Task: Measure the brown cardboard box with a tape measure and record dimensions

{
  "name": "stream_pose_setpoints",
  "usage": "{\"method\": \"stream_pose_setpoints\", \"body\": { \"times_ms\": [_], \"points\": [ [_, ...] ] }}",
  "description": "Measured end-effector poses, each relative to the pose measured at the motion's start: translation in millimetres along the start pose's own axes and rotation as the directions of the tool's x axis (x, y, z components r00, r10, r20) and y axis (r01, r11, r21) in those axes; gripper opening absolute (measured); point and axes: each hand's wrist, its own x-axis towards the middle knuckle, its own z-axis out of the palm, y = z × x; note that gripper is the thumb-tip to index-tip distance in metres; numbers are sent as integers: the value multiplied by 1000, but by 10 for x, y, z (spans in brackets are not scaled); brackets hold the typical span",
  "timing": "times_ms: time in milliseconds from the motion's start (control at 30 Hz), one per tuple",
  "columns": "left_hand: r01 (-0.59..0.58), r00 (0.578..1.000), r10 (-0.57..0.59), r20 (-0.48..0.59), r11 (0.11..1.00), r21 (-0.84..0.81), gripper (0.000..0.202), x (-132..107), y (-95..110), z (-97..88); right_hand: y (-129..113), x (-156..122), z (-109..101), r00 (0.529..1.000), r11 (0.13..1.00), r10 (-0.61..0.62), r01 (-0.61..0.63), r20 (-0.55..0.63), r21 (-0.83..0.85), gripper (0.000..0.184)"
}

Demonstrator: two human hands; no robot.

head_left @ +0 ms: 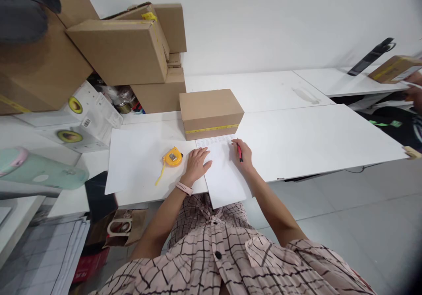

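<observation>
The white sheet (222,176) lies in front of me on the desk (296,141), slightly slanted, its near end sticking out past the desk's edge. Rows of small, faint grey marks run across its far end, too small to read; below them the page looks plain white. My left hand (197,164) rests flat over its left edge, fingers close together and thumb held apart. My right hand (245,159) is curled, pinching a slim pen (240,153) near the sheet's right edge; the pen is red with black parts. I cannot tell whether its tip meets the paper. Just beyond the sheet sits a closed brown carton (211,106) with a yellow strip of tape along its front. Beside my left hand is a yellow-orange tape measure (173,157), a short length of its blade pulled out.
</observation>
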Motion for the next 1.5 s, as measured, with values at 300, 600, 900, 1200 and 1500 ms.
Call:
{"method": "stream_pose_setpoints", "body": {
  "times_ms": [300,600,900,1200,1500],
  "points": [
    [155,952,-155,-265,988,-22,32,-287,-80,-417,438,-184,-639,984,777,-33,136,176,-614,57],
    [464,853,-461,-245,884,-48,61,-686,-659,-632,498,-217,-580,993,828,-54,105,109,-551,61],
    [418,845,-534,-6,668,-615,55,-473,-207,-737,-103,-239,-487,997,999,47,-46,-58,17,37],
    [256,950,-283,133,457,-852,48,-135,287,-1018,-1121,-106,-193,814,601,63,-493,577,629,44],
    [230,958,-265,108,486,-843,47,174,104,-1393,-1201,400,-153,846,552,71,-475,528,685,39]
  ]
}}
